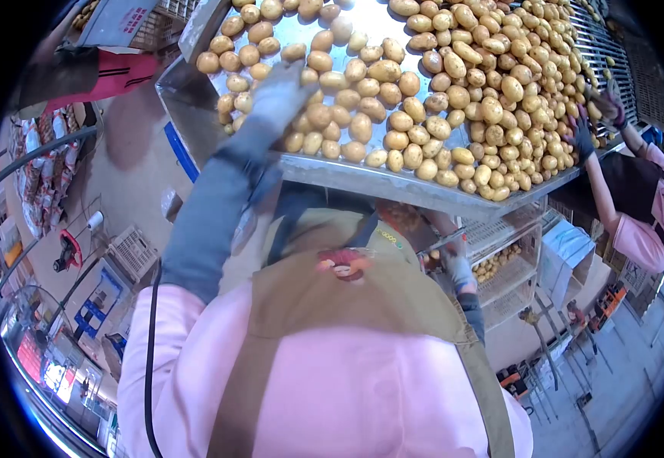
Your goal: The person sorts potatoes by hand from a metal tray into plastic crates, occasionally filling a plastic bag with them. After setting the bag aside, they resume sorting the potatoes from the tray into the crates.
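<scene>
Brown potatoes [492,111] cover much of a metal sorting table [393,183], thickest on the right side. My left hand [280,98], in a grey glove, reaches over the table's left part and lies against several potatoes with its fingers stretched out. Low beneath the table's front edge is my right hand [458,267], also gloved. It is beside plastic crates [507,267], one of which has potatoes inside. The right hand's fingers are small and blurred, so their grip cannot be made out.
At the right end a co-worker's dark-gloved hand [580,136] touches the potato heap. Another person in a pink garment [122,76] stands at upper left. Filled mesh sacks [46,168] and a white crate [132,252] are on the floor at left. Metal rollers [610,61] adjoin the table.
</scene>
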Action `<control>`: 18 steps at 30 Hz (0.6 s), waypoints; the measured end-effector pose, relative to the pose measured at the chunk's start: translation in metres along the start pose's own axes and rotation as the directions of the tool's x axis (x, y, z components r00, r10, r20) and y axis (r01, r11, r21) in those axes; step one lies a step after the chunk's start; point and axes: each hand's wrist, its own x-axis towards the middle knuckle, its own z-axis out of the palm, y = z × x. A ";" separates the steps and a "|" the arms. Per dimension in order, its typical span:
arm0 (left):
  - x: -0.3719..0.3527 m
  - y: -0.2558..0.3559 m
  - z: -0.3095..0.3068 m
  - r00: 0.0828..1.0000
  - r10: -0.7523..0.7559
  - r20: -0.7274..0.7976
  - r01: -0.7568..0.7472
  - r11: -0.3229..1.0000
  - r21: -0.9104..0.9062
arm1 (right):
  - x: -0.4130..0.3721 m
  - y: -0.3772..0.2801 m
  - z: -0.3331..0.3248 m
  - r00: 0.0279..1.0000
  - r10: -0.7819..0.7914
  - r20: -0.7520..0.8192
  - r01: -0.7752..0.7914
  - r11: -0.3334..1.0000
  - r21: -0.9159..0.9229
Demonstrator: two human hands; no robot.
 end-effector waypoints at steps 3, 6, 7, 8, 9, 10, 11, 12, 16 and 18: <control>0.039 0.001 0.004 0.996 -0.071 0.052 0.077 0.988 -0.132 | 0.023 -0.104 -0.084 0.940 -0.341 0.029 0.342 0.934 -0.105; 0.018 0.036 -0.021 0.989 -0.106 0.107 0.144 0.876 -0.461 | 0.027 -0.237 -0.158 0.804 -0.578 -0.140 0.561 0.815 -0.141; -0.004 0.052 -0.004 0.984 -0.053 0.170 0.138 0.831 -0.539 | 0.027 -0.260 -0.159 0.805 -0.566 -0.176 0.579 0.815 0.029; -0.030 0.074 0.019 0.977 0.115 0.182 -0.003 0.852 -0.523 | 0.027 -0.284 -0.161 0.805 -0.554 -0.211 0.590 0.783 0.197; -0.062 0.109 0.021 0.930 0.355 0.096 -0.344 0.931 -0.120 | 0.030 -0.293 -0.151 0.848 -0.466 -0.251 0.523 0.663 0.536; -0.080 0.131 -0.010 0.872 0.489 0.004 -0.443 0.793 -0.419 | 0.033 -0.299 -0.144 0.896 -0.367 -0.248 0.403 0.442 0.802; -0.075 0.123 -0.003 0.922 0.339 0.189 -0.303 0.933 -0.194 | 0.028 -0.297 -0.145 0.873 -0.366 -0.321 0.463 0.418 0.782; -0.068 0.110 0.012 0.932 0.144 0.332 -0.174 0.983 0.063 | 0.023 -0.296 -0.145 0.845 -0.363 -0.392 0.521 0.396 0.756; -0.044 -0.033 0.000 0.996 -0.045 -0.074 0.068 0.935 0.347 | -0.012 -0.262 -0.154 0.922 -0.264 -0.284 0.385 0.536 0.752; -0.021 -0.041 -0.008 0.991 0.130 -0.013 -0.113 0.905 0.410 | -0.015 -0.262 -0.158 0.936 -0.282 -0.211 0.335 0.527 0.781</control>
